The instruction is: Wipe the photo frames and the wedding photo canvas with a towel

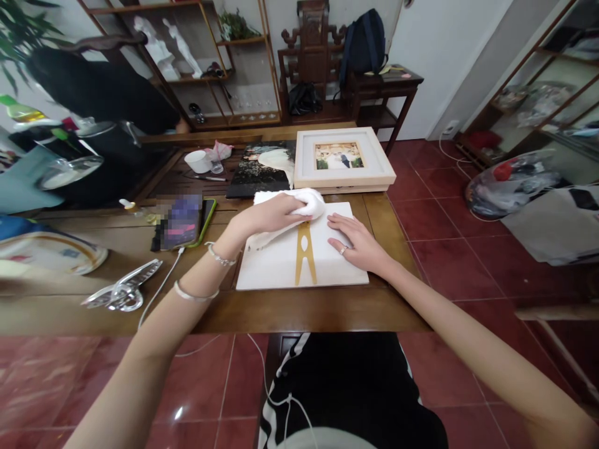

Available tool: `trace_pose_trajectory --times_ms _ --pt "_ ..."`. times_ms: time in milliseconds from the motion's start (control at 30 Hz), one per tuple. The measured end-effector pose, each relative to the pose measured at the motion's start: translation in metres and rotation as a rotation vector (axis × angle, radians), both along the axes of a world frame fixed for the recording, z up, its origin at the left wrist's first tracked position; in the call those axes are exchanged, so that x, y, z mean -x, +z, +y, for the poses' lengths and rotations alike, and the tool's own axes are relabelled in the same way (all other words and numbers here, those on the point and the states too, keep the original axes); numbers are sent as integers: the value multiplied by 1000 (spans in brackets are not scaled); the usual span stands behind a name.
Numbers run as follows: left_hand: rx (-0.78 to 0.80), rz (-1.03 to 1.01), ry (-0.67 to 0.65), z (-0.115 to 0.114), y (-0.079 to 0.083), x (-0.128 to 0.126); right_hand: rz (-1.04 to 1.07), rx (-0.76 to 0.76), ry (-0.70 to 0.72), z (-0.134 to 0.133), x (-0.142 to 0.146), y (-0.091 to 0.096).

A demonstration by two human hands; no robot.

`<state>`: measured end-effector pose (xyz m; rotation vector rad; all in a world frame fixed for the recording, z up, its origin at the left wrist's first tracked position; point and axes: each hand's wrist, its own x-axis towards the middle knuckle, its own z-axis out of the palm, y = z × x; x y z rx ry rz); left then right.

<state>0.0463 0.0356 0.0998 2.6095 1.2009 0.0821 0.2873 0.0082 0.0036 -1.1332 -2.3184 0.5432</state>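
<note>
A white board (262, 268) lies flat on the wooden table, with a gold A-shaped piece (306, 252) along its middle. My left hand (276, 213) grips a bunched white cloth (311, 202) over the board's upper left part, covering the top of the gold piece. To the right of that piece, my right hand (355, 242) rests palm down on the board, fingers spread, holding nothing. Just beyond the board stands a pale framed picture (344, 156) on a light wooden box. Beside it lies a dark photo panel (262, 165).
Left of the board are a phone (182, 224), a clear hair claw clip (126, 287), a white cable (161, 287) and a dropper bottle (135, 209). A white cup (198, 161) stands farther back. The table's right edge borders the red tiled floor (444, 268).
</note>
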Motion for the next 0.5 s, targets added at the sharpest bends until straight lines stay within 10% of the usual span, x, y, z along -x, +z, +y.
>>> trace_pose_trajectory --times_ms 200,500 --pt "-126 237 12 -27 -14 -39 4 -7 16 2 -1 -2" --pt "-341 400 -16 -133 -34 -62 23 3 7 3 0 -2"
